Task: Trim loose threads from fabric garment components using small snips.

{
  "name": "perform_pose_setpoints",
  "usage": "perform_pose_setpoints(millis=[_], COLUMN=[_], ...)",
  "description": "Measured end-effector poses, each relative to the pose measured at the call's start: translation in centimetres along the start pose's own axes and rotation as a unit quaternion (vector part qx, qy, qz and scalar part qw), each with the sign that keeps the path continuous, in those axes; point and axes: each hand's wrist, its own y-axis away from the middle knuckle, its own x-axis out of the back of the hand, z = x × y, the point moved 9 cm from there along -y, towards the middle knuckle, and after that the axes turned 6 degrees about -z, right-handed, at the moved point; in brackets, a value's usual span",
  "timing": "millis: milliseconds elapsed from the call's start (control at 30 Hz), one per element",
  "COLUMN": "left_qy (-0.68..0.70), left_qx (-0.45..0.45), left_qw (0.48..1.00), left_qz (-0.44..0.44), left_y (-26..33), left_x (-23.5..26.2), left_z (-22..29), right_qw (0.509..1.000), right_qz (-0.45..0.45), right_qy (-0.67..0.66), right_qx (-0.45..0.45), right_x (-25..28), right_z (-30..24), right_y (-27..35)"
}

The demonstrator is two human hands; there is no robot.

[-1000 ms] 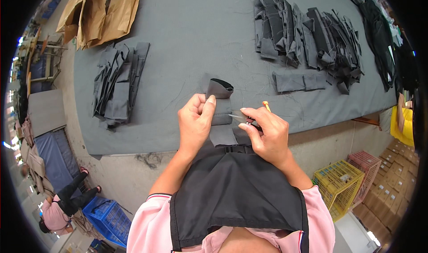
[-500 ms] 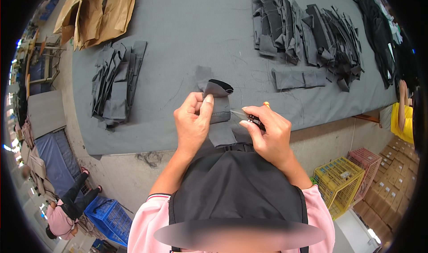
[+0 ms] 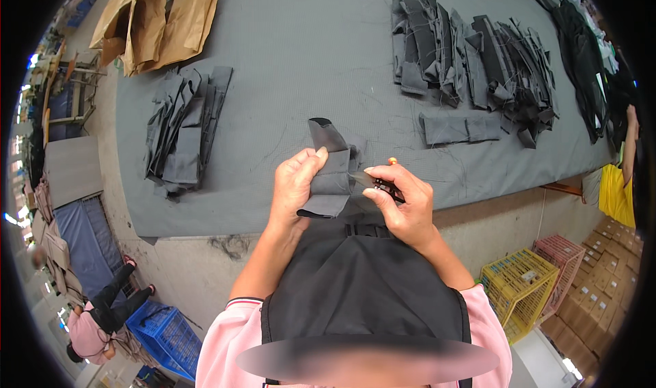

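Observation:
My left hand (image 3: 295, 183) pinches a folded strip of dark grey fabric (image 3: 331, 169) and holds it up over the near edge of the grey table (image 3: 287, 60). My right hand (image 3: 400, 200) grips small thread snips (image 3: 372, 181) with an orange end, their blades touching the strip's right edge. Below both hands a black apron or cap (image 3: 355, 285) covers my chest, and pink sleeves show at the bottom.
A stack of dark fabric strips (image 3: 183, 131) lies at the left. Several more dark pieces (image 3: 471, 63) are heaped at the far right, with one flat piece (image 3: 458, 128) nearer. Brown paper (image 3: 157, 19) lies far left. Yellow and pink crates (image 3: 523, 285) stand right; a person (image 3: 102, 316) sits lower left.
The strip has been turned slightly in my left hand and both hands have shifted a little; the snips stay at its edge.

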Motion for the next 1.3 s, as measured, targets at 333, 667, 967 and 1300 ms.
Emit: perform_pose_setpoints(millis=[333, 667, 967, 1300], left_qy=[-0.046, -0.116, -0.198, -0.191], left_qx=[-0.029, -0.109, -0.084, -0.12], left_qw=[0.998, 0.987, 0.977, 0.974], left_qz=[0.005, 0.007, 0.002, 0.017], left_y=[0.3, 0.7, 0.6, 0.9], left_x=[-0.1, -1.1, -0.7, -1.1], left_z=[0.7, 2.6, 2.4, 2.8], right_qw=[0.999, 0.99, 0.984, 0.976], right_qz=[-0.016, -0.026, -0.058, -0.102], right_qy=[-0.024, -0.088, 0.161, 0.178], right_qx=[-0.033, -0.103, 0.057, 0.074], right_x=[-0.3, 0.0, -0.1, -0.8], right_z=[0.4, 0.9, -2.8, -3.8], right_y=[0.2, 0.5, -0.8, -1.0])
